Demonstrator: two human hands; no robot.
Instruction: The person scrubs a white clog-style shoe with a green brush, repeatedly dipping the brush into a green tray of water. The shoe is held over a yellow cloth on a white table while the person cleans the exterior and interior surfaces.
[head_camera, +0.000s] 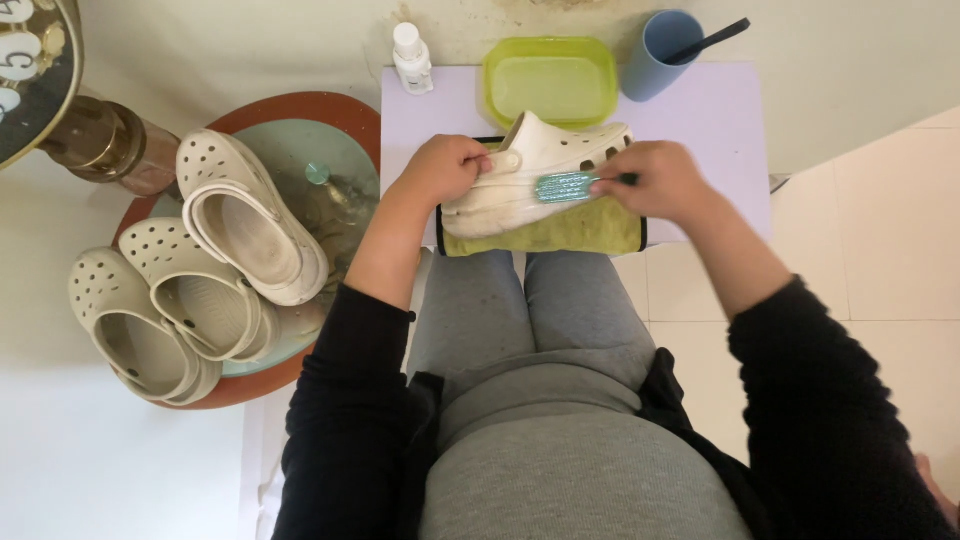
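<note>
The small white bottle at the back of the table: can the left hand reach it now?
Probably not at once: the left hand is gripping the white clog. Once it lets go, nothing stands between it and the small white bottle.

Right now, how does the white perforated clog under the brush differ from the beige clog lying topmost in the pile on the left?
The white perforated clog lies on its side on a yellow-green cloth; the beige clog lies opening-up on two other clogs. The white one is gripped by the left hand and brushed by the right hand; the beige one is untouched. Both have perforated uppers.
</note>
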